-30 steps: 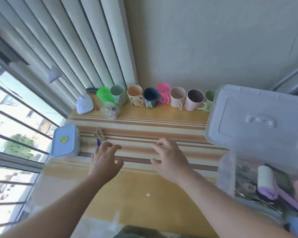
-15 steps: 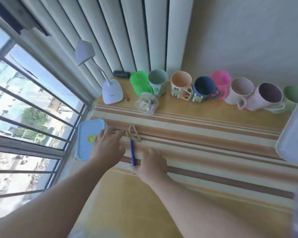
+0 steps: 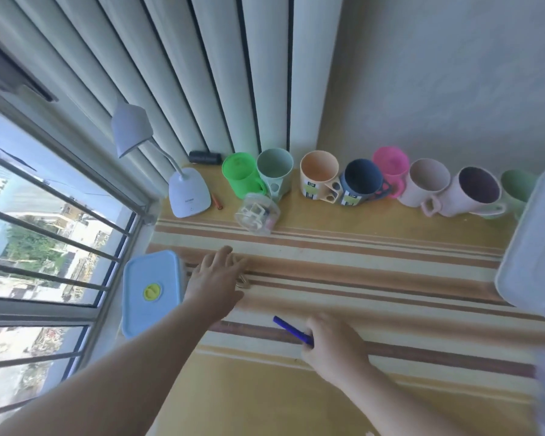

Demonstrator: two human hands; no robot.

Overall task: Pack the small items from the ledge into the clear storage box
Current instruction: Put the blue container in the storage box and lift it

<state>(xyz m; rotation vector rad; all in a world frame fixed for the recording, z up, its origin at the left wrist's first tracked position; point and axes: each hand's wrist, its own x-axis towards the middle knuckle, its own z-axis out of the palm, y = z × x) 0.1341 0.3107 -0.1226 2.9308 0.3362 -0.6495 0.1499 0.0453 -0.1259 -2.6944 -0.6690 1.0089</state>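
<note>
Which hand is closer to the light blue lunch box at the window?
Left. The left hand lies flat on the striped cloth right beside the lunch box, almost touching it. The right hand is farther to the right, holding a blue pen.

No text was readable. The white desk lamp (image 3: pixel 189 193) carried a small grey mark on its base, and two mugs (image 3: pixel 320 174) had labels, all too blurred.

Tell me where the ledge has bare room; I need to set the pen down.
Free: the striped mat between left hand and box lid. Crowded: the back edge, with mugs, lamp, clear tub.
</note>
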